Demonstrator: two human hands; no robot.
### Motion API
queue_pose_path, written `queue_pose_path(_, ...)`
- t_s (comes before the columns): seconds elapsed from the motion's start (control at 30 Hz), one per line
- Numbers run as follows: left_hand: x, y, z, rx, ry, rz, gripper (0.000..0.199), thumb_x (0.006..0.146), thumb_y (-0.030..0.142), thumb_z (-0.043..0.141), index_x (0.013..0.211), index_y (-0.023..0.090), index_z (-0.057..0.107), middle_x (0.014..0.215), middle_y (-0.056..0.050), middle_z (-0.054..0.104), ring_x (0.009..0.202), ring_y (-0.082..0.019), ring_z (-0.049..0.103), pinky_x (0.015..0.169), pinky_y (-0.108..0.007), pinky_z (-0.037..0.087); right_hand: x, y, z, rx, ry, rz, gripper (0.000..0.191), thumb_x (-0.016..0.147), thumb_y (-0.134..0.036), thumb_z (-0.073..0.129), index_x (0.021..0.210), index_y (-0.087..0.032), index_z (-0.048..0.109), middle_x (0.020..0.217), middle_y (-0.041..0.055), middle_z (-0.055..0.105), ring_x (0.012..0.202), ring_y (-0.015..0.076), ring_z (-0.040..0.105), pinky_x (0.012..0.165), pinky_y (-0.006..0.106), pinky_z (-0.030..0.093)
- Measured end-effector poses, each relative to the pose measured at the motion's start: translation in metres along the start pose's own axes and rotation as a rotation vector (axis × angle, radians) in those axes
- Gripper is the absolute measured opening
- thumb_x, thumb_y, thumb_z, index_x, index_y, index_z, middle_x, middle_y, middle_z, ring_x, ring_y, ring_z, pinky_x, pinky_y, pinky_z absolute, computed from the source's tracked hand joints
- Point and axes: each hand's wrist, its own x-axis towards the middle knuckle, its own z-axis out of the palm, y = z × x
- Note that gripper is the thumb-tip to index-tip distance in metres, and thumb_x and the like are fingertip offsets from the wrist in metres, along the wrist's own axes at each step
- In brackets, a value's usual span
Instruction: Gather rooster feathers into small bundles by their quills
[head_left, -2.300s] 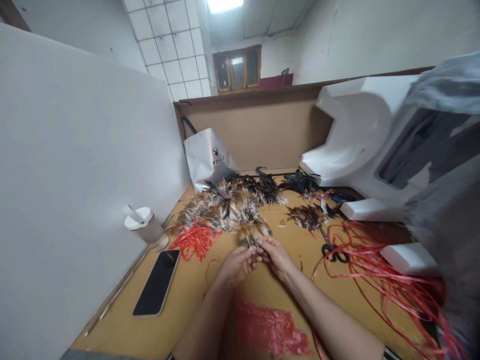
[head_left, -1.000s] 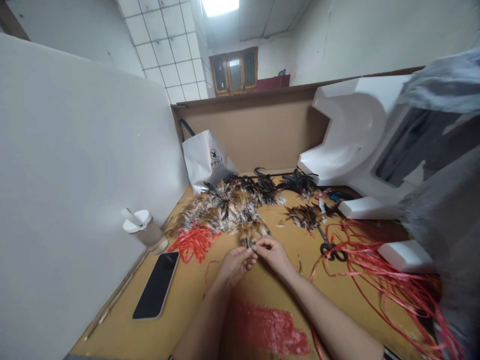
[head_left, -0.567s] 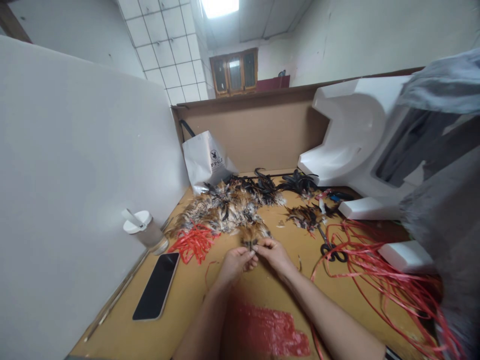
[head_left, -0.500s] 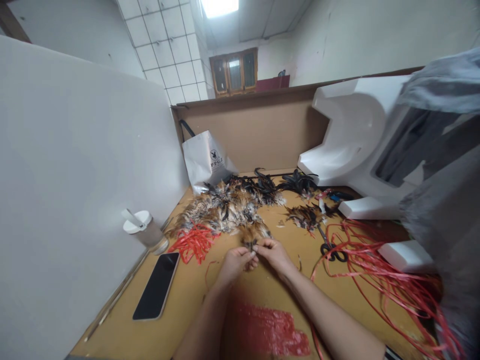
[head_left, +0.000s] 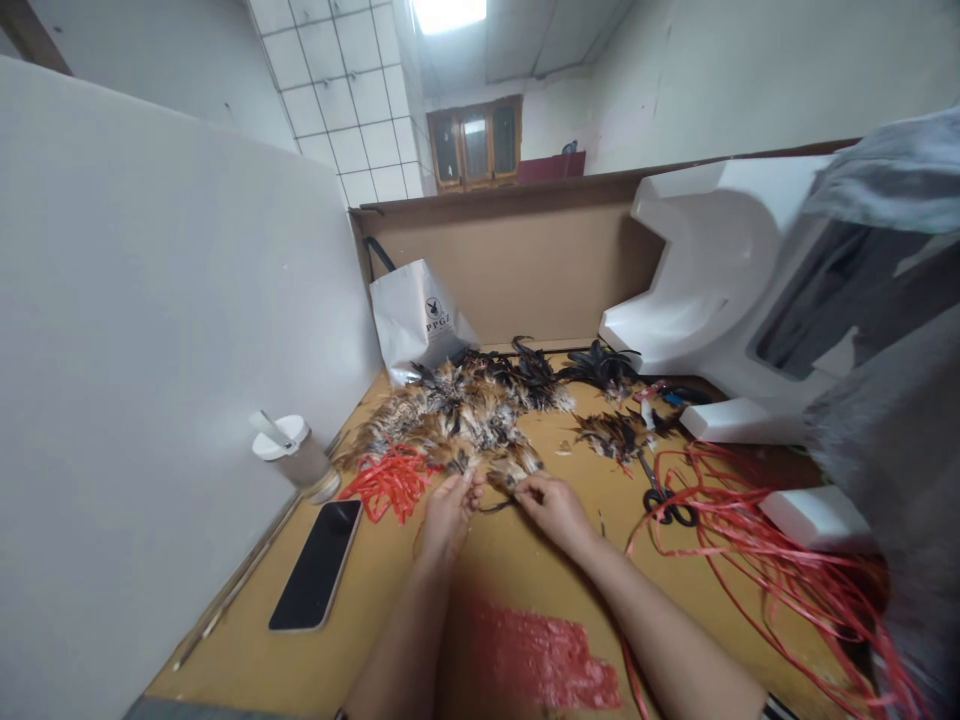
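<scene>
A large pile of brown, grey and black feathers (head_left: 450,410) spreads over the yellowish tabletop in front of me. At the pile's near edge, my left hand (head_left: 452,508) is closed, its fingertips pinching at a feather that is mostly hidden. My right hand (head_left: 553,510), just to the right, pinches a small bunch of brown feathers (head_left: 516,464) by its near end. The two hands are a short way apart. A thin dark feather (head_left: 498,507) shows between them. To the left of the pile lies a heap of short red plastic strips (head_left: 390,484).
A phone (head_left: 316,566) and a lidded cup (head_left: 298,456) stand at left by a white panel (head_left: 172,330). Scissors (head_left: 670,507), long red strips (head_left: 757,540) and white foam pieces (head_left: 739,420) are at right. Smaller feather bundles (head_left: 611,434) and a silver bag (head_left: 416,315) lie further back.
My hands were together at the bunch of brown feathers. My left hand has moved left and up to the pile's edge; my right hand stays at the bunch.
</scene>
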Motion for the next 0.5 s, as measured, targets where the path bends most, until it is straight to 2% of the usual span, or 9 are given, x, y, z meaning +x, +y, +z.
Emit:
queue_pose_path(0.1,-0.001,-0.002,0.001,-0.010,-0.005,-0.015,0.028,0.060,0.031,0.067,0.079,0.013,0.061,0.075,-0.003,0.063,0.055,-0.006,0.052,0.048,-0.015,0.037,-0.006,-0.007,0.000,-0.325,-0.126,-0.086,0.023,0.080,-0.028,0.041,0.080,-0.022,0.063,0.085,0.0051,0.061,0.077,0.0169,0.055,0.067,0.024,0.037)
queue_pose_path(0.23,-0.003,-0.004,0.004,0.024,-0.008,-0.034,0.026,0.060,0.033,0.066,0.075,0.012,0.061,0.072,-0.003,0.063,0.054,-0.006,0.053,0.048,-0.015,0.037,-0.006,-0.010,0.004,-0.590,-0.225,-0.074,0.026,0.082,-0.024,0.036,0.090,-0.022,0.061,0.087,0.0086,0.062,0.074,0.0186,0.057,0.064,0.025,0.037)
queue_pose_path(0.33,-0.004,-0.004,0.004,0.014,-0.017,-0.034,0.027,0.060,0.033,0.067,0.076,0.012,0.061,0.073,-0.004,0.064,0.054,-0.006,0.053,0.048,-0.015,0.037,-0.004,-0.008,0.008,-0.660,-0.237,-0.053,0.027,0.080,-0.019,0.036,0.088,-0.019,0.062,0.086,0.0102,0.063,0.071,0.0201,0.058,0.063,0.026,0.037)
queue_pose_path(0.5,-0.005,-0.003,0.005,-0.017,-0.012,-0.044,0.027,0.060,0.031,0.068,0.077,0.012,0.060,0.073,-0.004,0.064,0.053,-0.005,0.053,0.047,-0.014,0.037,-0.007,-0.007,0.009,-0.642,-0.215,-0.004,0.026,0.076,-0.015,0.038,0.080,-0.015,0.064,0.079,0.0138,0.065,0.067,0.0210,0.058,0.060,0.027,0.035)
